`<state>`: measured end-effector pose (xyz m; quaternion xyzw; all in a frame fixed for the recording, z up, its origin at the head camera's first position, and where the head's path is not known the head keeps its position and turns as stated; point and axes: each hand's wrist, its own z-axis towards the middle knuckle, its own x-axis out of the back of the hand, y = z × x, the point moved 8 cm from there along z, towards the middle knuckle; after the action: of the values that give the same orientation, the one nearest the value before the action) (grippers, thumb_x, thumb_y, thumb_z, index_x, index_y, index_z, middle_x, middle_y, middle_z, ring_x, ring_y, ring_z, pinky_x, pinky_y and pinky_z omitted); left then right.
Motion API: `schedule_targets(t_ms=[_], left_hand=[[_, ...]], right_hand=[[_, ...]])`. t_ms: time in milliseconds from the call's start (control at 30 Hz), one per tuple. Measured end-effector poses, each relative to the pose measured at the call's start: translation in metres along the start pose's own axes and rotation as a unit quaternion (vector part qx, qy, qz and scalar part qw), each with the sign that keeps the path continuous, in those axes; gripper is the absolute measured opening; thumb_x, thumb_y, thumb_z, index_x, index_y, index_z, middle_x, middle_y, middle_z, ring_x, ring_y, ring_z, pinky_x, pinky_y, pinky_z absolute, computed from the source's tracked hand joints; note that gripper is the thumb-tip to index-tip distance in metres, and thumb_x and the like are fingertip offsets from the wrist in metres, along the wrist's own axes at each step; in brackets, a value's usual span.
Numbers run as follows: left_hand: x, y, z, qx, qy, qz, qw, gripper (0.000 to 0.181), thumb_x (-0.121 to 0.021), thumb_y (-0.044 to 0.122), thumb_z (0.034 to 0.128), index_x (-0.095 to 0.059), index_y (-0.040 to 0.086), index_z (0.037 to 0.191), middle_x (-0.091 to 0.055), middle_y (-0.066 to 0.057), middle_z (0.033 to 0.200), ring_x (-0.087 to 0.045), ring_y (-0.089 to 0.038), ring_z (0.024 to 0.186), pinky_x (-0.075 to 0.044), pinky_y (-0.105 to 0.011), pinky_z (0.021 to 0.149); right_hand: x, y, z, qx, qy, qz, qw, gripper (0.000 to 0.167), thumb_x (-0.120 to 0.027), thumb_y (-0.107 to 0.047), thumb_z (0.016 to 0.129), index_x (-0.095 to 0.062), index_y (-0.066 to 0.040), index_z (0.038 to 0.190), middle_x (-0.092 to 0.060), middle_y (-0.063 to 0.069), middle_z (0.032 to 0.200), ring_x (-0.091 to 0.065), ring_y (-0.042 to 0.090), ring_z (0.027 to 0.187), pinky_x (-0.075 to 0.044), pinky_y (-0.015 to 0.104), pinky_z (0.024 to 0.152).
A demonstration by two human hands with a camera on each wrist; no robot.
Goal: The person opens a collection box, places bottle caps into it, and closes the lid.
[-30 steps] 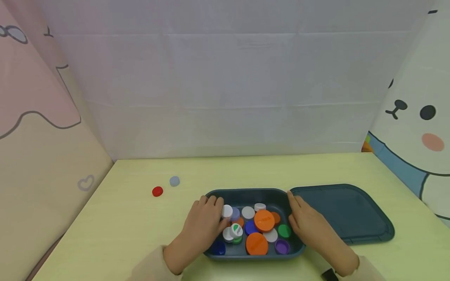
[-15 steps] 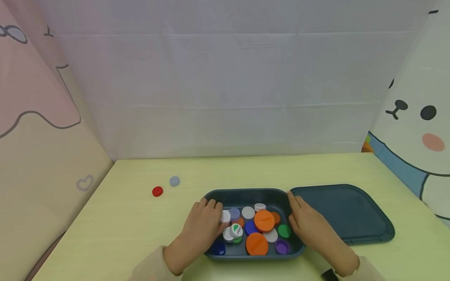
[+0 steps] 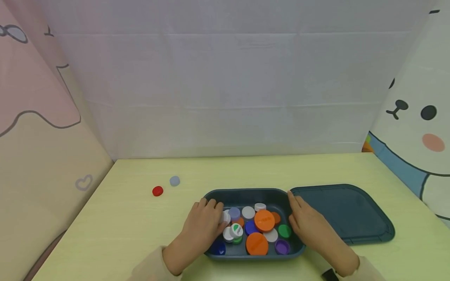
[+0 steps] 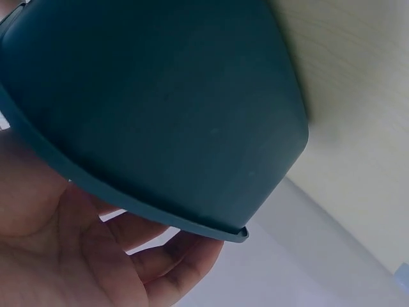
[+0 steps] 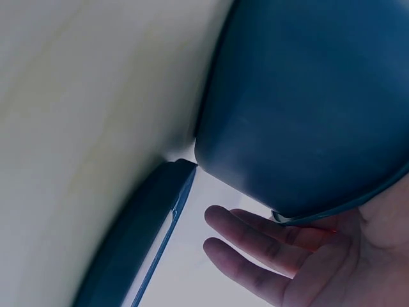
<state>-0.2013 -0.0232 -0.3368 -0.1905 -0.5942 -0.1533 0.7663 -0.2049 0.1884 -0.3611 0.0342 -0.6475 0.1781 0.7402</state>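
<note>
A dark teal box (image 3: 253,257) full of colourful bottle caps stands on the table in front of me. My left hand (image 3: 204,224) reaches over its left rim, fingers bent down inside. Its thumb and fingertips pinch a white bottle cap (image 3: 226,217), partly hidden by the hand. In the left wrist view, fingers (image 4: 185,268) curl past the rim. My right hand (image 3: 307,222) rests on the right rim, thumb inside; its fingers (image 5: 246,240) are nearly straight. Two large orange caps (image 3: 264,221), a purple cap (image 3: 282,246) and a green cap (image 3: 284,231) lie among others.
A matching teal lid (image 3: 346,214) lies on the table right of the box, close by my right hand. Toward the left back are a red cap (image 3: 157,191) and a pale blue-grey cap (image 3: 174,181). A white sheet (image 3: 228,97) hangs behind the table.
The white cap at my left fingertips has shifted slightly down and tilted, with a second white edge now showing behind it. The right hand and box stay still.
</note>
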Motion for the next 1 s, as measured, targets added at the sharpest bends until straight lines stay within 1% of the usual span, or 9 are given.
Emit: schedule_targets(t_ms=[133, 233, 367, 500, 700, 833, 1000], left_hand=[[0.003, -0.002, 0.001, -0.003, 0.006, -0.015, 0.9999, 0.035, -0.066, 0.04, 0.0798, -0.062, 0.009, 0.096, -0.061, -0.004, 0.084, -0.05, -0.019, 0.072, -0.04, -0.028, 0.061], [0.005, -0.004, 0.002, 0.001, 0.008, -0.025, 0.9997, 0.034, -0.065, 0.039, 0.0808, -0.062, 0.009, 0.097, -0.061, -0.004, 0.084, -0.05, -0.019, 0.073, -0.042, -0.029, 0.063], [0.008, -0.01, 0.002, 0.012, 0.015, -0.039, 0.9991, 0.031, -0.065, 0.036, 0.0818, -0.06, 0.009, 0.096, -0.061, -0.005, 0.085, -0.05, -0.02, 0.074, -0.042, -0.03, 0.064], [0.013, -0.016, 0.002, 0.024, 0.031, -0.05, 0.998, 0.028, -0.066, 0.034, 0.0812, -0.059, 0.009, 0.094, -0.061, -0.005, 0.084, -0.051, -0.022, 0.075, -0.041, -0.031, 0.063], [0.019, -0.028, 0.003, 0.037, 0.056, -0.048, 0.9966, 0.027, -0.067, 0.031, 0.0804, -0.06, 0.009, 0.096, -0.062, -0.006, 0.085, -0.054, -0.023, 0.076, -0.043, -0.033, 0.063], [0.02, -0.038, 0.004, 0.048, 0.068, -0.05, 0.9953, 0.028, -0.068, 0.03, 0.0802, -0.061, 0.009, 0.097, -0.063, -0.006, 0.087, -0.055, -0.024, 0.076, -0.045, -0.033, 0.064], [0.019, -0.054, 0.004, 0.065, 0.088, -0.054, 0.9925, 0.029, -0.07, 0.028, 0.0783, -0.061, 0.008, 0.097, -0.063, -0.007, 0.086, -0.054, -0.025, 0.071, -0.045, -0.032, 0.062]], right_hand=[[0.001, 0.0, 0.0, 0.003, 0.005, -0.002, 1.0, 0.052, -0.053, -0.011, 0.087, -0.038, 0.009, 0.133, -0.053, 0.02, 0.115, -0.057, 0.02, 0.086, -0.05, 0.036, 0.07], [0.001, 0.0, 0.0, 0.003, 0.004, -0.001, 1.0, 0.052, -0.053, -0.01, 0.087, -0.038, 0.009, 0.133, -0.053, 0.02, 0.115, -0.056, 0.019, 0.085, -0.05, 0.035, 0.07], [0.001, -0.001, 0.0, 0.004, 0.005, 0.0, 1.0, 0.052, -0.053, -0.01, 0.087, -0.038, 0.01, 0.133, -0.053, 0.021, 0.115, -0.056, 0.02, 0.085, -0.05, 0.035, 0.069], [0.001, -0.001, 0.0, 0.006, 0.011, -0.002, 0.9999, 0.052, -0.053, -0.01, 0.086, -0.038, 0.01, 0.132, -0.053, 0.021, 0.115, -0.057, 0.02, 0.085, -0.05, 0.035, 0.069], [0.001, -0.001, 0.0, 0.006, 0.013, -0.001, 0.9999, 0.052, -0.053, -0.01, 0.086, -0.038, 0.01, 0.132, -0.053, 0.021, 0.116, -0.058, 0.022, 0.088, -0.051, 0.037, 0.071], [0.001, -0.001, 0.0, 0.005, 0.011, 0.001, 0.9999, 0.052, -0.054, -0.01, 0.086, -0.038, 0.01, 0.132, -0.053, 0.022, 0.116, -0.059, 0.022, 0.087, -0.051, 0.037, 0.07], [0.001, -0.001, 0.0, 0.004, 0.007, 0.002, 1.0, 0.052, -0.053, -0.009, 0.086, -0.038, 0.01, 0.132, -0.053, 0.021, 0.115, -0.058, 0.021, 0.086, -0.051, 0.035, 0.068]])
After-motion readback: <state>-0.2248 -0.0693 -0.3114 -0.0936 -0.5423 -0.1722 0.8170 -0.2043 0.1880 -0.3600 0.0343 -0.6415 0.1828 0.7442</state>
